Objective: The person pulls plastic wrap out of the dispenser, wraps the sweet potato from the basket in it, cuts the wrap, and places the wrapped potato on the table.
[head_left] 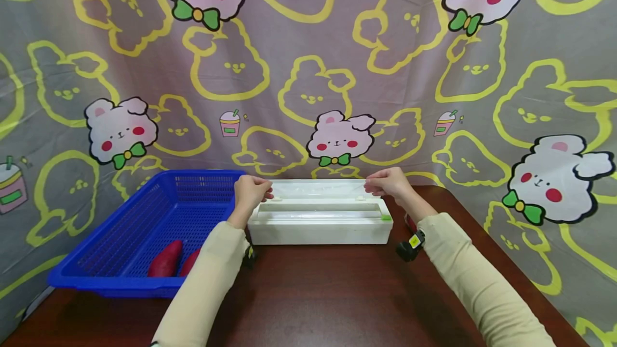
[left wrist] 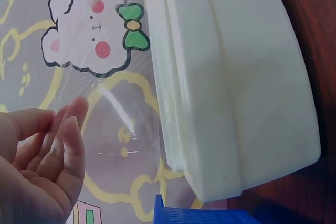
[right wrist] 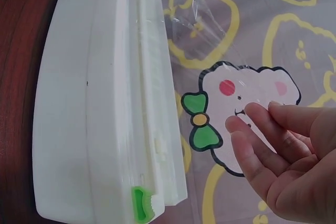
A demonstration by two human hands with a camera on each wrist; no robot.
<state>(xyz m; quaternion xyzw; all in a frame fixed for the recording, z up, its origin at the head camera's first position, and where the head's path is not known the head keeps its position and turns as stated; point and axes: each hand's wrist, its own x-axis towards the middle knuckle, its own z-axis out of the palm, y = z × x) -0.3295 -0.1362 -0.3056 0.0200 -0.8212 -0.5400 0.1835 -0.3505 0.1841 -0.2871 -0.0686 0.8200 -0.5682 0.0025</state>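
A white plastic-wrap dispenser box [head_left: 320, 233] stands on the table with its lid raised and a roll of clear film [head_left: 328, 215] inside. Between both hands, above the box, stretches a sheet of clear plastic wrap [left wrist: 118, 108]. My left hand [head_left: 250, 194] pinches its left edge between thumb and fingertips at the box's back left. At the back right, my right hand [head_left: 391, 182] pinches the other edge with thumb and forefinger, the remaining fingers loosely bent. A green slider [right wrist: 142, 204] sits at the right end of the box.
To the left stands a blue plastic basket [head_left: 115, 283] with red sweet potatoes [head_left: 166, 259] in it, partly covered by the left sleeve. The dark wooden table [head_left: 323, 299] runs back to a patterned curtain [head_left: 409, 84] behind the box.
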